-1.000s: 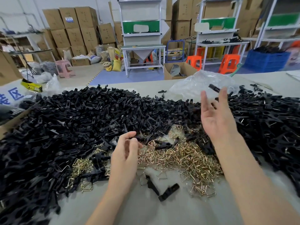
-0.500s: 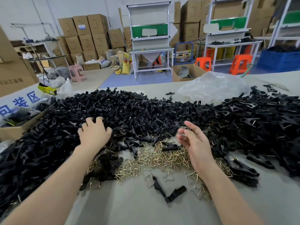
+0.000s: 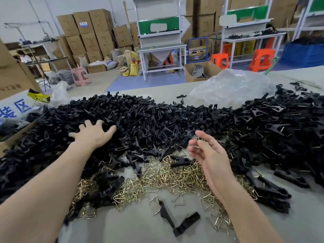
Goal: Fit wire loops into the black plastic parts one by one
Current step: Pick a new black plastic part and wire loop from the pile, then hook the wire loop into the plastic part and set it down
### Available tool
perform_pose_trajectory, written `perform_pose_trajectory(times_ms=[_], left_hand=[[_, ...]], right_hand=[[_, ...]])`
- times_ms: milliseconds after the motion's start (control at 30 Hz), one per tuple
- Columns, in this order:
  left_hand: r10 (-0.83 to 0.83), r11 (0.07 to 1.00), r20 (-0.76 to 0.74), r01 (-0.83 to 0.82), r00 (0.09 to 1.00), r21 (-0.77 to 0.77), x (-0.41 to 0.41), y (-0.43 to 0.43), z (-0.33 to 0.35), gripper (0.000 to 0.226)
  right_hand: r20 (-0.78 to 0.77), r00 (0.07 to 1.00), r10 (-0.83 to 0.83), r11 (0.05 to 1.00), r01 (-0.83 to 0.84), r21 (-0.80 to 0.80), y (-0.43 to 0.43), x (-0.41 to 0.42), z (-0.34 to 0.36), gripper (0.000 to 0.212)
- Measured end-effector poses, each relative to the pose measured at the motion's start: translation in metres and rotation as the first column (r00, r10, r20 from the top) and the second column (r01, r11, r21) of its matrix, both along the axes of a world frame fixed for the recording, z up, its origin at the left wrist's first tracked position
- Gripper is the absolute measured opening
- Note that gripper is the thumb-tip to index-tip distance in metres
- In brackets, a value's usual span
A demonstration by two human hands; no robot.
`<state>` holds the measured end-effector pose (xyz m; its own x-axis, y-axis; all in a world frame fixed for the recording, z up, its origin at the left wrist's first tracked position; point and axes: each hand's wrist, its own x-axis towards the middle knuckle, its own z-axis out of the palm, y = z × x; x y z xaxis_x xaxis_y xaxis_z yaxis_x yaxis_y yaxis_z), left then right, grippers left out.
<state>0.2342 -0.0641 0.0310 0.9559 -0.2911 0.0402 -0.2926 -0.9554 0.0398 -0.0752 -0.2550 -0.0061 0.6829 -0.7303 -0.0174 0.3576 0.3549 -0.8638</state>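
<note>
My left hand [image 3: 93, 133] spread flat, fingers straight, on heap of black plastic parts [image 3: 157, 120] | my right hand [image 3: 210, 155] half-curled, pinching silvery bent-wire loop [image 3: 197, 140] at its 11 o'clock | pile of brass-coloured wire loops [image 3: 157, 176] at its 8 o'clock

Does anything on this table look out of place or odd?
Two black plastic parts lie alone on the bare table up front, apart from the big heap, with stray wire loops scattered around them.
</note>
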Motion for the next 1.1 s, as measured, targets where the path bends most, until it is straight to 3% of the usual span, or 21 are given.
perform_pose_trajectory(times_ms=[200, 433, 667, 800, 867, 1100], left_hand=[[-0.223, 0.972, -0.006, 0.222, 0.975, 0.08, -0.029, 0.01, 0.0, 0.087], [-0.451, 0.89, 0.096, 0.439, 0.887, 0.123, -0.084, 0.006, -0.008, 0.061], [-0.376, 0.901, 0.227, 0.412, 0.898, -0.138, -0.079, 0.018, 0.005, 0.042], [-0.345, 0.831, 0.348, 0.456, 0.872, -0.318, -0.076, 0.024, 0.024, 0.026], [-0.356, 0.799, 0.315, 0.462, 0.88, -0.386, -0.078, 0.023, 0.033, 0.022], [-0.387, 0.869, 0.158, 0.417, 0.908, -0.267, -0.092, 0.017, 0.023, 0.041]], right_hand=[[-0.017, 1.0, -0.013, 1.0, 0.013, -0.017, 0.0, 0.0, -0.001, 0.026], [-0.033, 0.999, -0.014, 0.998, 0.012, -0.054, 0.005, -0.002, 0.001, 0.025], [-0.084, 0.996, -0.033, 0.984, 0.018, -0.175, 0.011, -0.005, -0.001, 0.028], [-0.132, 0.988, -0.078, 0.949, 0.033, -0.315, 0.016, -0.004, -0.001, 0.031], [-0.127, 0.989, -0.08, 0.942, 0.033, -0.334, 0.017, -0.004, -0.001, 0.031], [-0.14, 0.987, -0.077, 0.924, 0.018, -0.382, 0.02, -0.006, -0.001, 0.031]])
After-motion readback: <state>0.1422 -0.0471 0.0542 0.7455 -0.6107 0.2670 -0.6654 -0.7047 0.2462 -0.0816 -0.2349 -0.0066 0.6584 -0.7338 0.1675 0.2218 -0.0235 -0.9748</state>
